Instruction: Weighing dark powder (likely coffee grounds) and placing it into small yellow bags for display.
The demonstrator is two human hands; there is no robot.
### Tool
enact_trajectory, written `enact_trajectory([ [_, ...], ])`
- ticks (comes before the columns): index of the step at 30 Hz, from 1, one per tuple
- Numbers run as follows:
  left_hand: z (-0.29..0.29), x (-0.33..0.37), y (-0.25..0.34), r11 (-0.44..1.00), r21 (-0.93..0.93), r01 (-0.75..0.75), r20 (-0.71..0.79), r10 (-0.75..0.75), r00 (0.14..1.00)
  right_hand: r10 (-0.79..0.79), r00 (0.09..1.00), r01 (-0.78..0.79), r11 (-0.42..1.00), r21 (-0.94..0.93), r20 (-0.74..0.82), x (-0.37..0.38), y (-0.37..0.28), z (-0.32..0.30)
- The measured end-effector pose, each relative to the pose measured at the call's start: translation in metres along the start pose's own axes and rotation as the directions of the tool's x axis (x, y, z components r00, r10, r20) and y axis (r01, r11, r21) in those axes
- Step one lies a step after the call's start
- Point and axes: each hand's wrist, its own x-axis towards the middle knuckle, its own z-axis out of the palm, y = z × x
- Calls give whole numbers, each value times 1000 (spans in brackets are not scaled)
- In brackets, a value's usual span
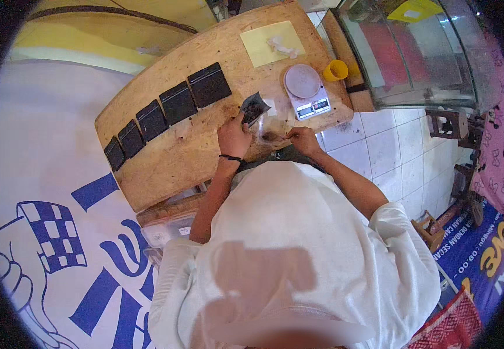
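On the speckled wooden table (173, 154), left hand (234, 141) grips a crinkly black open-topped pouch (254, 110); can't tell the right hand's (304, 141) grip tbh.

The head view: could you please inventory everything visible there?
Wooden table: one, tan, upper middle
Flat pouches: five, black, table's left side
Scale: one, white, table's right end
Open pouch: one, black, left of scale
Cup: one, yellow, right of scale
Sheet: one, yellow, table's far side
Crumpled scrap: one, white, on sheet
Glass case: one, clear, upper right
Patterned cloth: one, pink, right edge
Banners: two, white-blue and blue, left and lower right
Shirt: one, white, lower middle
Left hand: one, holding open pouch
Right hand: one, near scale
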Motion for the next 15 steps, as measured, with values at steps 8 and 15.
enact_trajectory([
  [8, 0, -1, -2, 1000, 0, 0, -9, 0, 1000, 252, 963, -267, 944, 195, 96, 16, 19, 12],
  [15, -4, 1, 1, 1000, -13, 27, 14, -27, 1000, 399, 883, -469, 777, 420, 247, 21, 22, 7],
])
